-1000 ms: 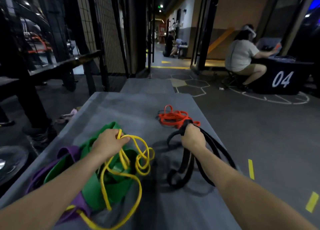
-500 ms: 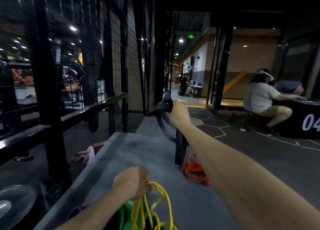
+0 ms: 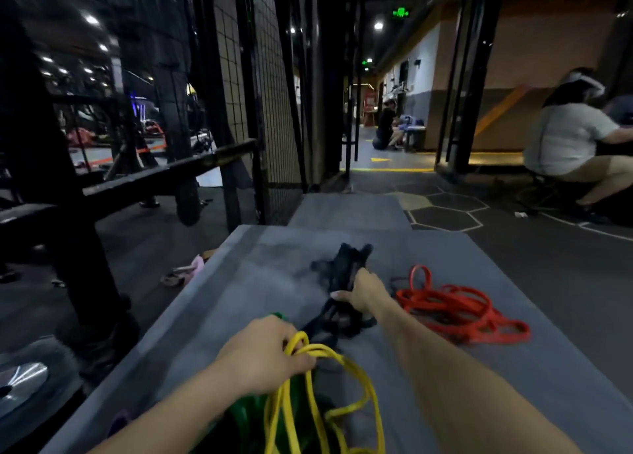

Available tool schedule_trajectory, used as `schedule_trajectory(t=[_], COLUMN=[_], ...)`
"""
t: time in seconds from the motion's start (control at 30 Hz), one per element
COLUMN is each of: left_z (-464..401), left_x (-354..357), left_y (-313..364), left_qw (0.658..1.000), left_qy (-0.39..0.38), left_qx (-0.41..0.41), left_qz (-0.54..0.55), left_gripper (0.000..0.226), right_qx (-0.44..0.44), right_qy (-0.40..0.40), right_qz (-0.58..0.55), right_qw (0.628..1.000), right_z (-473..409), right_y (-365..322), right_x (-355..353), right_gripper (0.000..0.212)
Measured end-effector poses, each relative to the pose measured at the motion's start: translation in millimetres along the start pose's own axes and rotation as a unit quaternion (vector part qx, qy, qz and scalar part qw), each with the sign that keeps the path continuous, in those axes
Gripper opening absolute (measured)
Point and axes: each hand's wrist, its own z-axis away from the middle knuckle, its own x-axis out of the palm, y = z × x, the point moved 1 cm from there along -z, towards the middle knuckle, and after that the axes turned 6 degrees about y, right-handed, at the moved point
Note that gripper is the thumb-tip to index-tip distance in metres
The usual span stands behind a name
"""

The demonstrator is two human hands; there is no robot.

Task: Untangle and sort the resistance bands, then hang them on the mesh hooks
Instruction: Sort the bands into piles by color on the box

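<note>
Lowered: right hand (image 3: 364, 291) grips black band (image 3: 346, 272); left hand (image 3: 263, 354) grips yellow band (image 3: 342, 412)

Overall light: we see a dim hall, dark at the left.
Sources: small ceiling spots (image 3: 91, 19) and a warm glow at far right.
Blur: the black band (image 3: 346, 268) smears with motion.
Distortion: we see uprights bend toward the frame edges.
Bench (image 3: 274, 265): evenly lit, soft shadows.

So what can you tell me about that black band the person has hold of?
The black band looks like flat, matte rubber, bunched in blurred, tangled loops on the grey mat. The right hand grips it around the middle; part sticks up beyond the fingers, the rest trails back toward the yellow band. The red bands lie apart, to its right.
</note>
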Motion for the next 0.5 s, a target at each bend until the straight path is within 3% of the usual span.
schedule_trajectory(t=[0.27, 0.4, 0.5], left_z=[18.2, 42.3, 66.6], left_x=[-1.9, -1.4, 1.8], left_y=[4.1, 19.6, 37.3], left_qw=[0.999, 0.997, 0.996], left_qy=[0.05, 0.063, 0.065], left_qx=[0.009, 0.017, 0.027], left_qz=[0.015, 0.039, 0.056], left_gripper=[0.038, 0.037, 0.034], right_qx=[-0.039, -0.06, -0.065], right_qy=[0.047, 0.066, 0.038], right_qz=[-0.04, -0.085, -0.16], right_qw=[0.997, 0.992, 0.984], right_z=[35.3, 93.1, 153.7], right_y=[6.5, -0.4, -2.1], right_x=[-28.4, -54.6, -67.4], right_gripper=[0.072, 0.066, 0.063])
